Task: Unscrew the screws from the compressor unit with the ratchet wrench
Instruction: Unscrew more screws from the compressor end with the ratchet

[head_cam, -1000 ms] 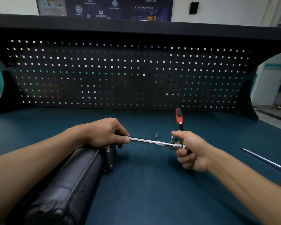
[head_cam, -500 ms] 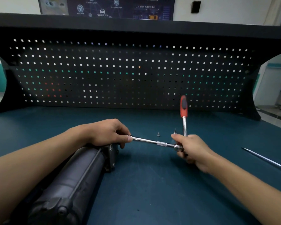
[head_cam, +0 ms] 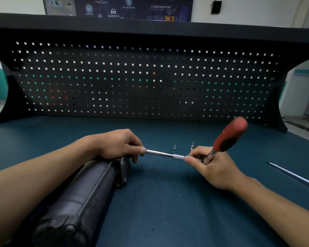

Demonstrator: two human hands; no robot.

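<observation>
A dark cylindrical compressor unit lies on the bench at the lower left, its end cap facing right. My left hand rests over that end and pinches the near end of a silver extension bar. The bar runs right to the ratchet wrench head, gripped by my right hand. The wrench's red and black handle tilts up and to the right. The socket and screw are hidden under my left fingers.
Two small loose metal pieces, a bit and a screw, stand on the blue-green bench mat behind the bar. A long thin metal rod lies at the right. A black pegboard closes off the back.
The wrench handle has swung from upright to leaning right. My right hand turned with it at the ratchet head. My left hand stayed on the bar.
</observation>
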